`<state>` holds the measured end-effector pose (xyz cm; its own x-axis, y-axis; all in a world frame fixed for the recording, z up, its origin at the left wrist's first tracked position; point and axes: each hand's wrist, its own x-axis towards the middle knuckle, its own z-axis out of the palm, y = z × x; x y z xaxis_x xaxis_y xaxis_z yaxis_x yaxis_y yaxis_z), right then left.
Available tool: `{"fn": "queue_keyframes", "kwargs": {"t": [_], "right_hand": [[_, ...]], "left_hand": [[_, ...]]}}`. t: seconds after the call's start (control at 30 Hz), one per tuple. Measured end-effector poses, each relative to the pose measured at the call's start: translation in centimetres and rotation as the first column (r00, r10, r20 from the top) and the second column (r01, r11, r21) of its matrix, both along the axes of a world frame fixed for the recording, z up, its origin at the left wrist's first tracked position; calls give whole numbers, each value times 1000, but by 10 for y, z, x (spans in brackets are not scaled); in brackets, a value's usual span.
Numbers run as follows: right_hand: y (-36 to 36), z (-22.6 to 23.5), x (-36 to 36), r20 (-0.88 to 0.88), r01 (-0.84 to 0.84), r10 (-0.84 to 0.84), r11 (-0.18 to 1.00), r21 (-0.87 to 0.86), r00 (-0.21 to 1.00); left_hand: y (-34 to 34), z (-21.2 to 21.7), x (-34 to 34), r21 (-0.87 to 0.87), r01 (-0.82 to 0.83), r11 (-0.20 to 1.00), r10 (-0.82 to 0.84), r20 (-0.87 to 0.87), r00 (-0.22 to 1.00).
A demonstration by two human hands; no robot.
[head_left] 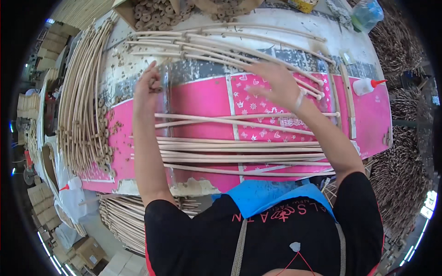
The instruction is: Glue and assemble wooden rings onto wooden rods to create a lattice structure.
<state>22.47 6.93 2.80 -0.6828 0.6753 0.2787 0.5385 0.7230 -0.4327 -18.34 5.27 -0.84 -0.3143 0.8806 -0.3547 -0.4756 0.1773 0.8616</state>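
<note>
My left hand [148, 85] is raised over the table's left middle, its fingers pinched on a small wooden ring. My right hand [272, 83] reaches forward with fingers spread, hovering over the far bundle of pale rattan rods [221, 48] and holding nothing. Several more rods [239, 152] lie side by side across the pink tabletop [202, 96] in front of my body. Two angled rods [230, 120] cross the middle.
A thick curved bundle of rods with ring pieces [85, 106] runs along the table's left edge. A box of wooden rings [154, 11] stands at the back. A white glue bottle with a red tip [366, 85] lies at right, and another bottle [71, 185] lies at lower left.
</note>
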Motion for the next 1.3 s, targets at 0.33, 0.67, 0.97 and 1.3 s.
{"fn": "queue_keyframes", "kwargs": {"t": [0.33,0.67,0.97,1.3], "right_hand": [[-96,-31,35,95,42,-34,996,-82,995],[-79,28,44,-115,89,-188,812,-577,975],[-81,22,46,-15,130,-158,861,-492,987],[-81,15,49,16,159,-174,854,-495,985]], "left_hand": [[-80,23,-35,50,-172,984,176,-79,981],[-94,14,-71,134,-300,945,289,96,953],[-70,-4,-63,66,-298,952,275,238,932],[-64,-11,-60,101,-231,968,199,255,946]]}}
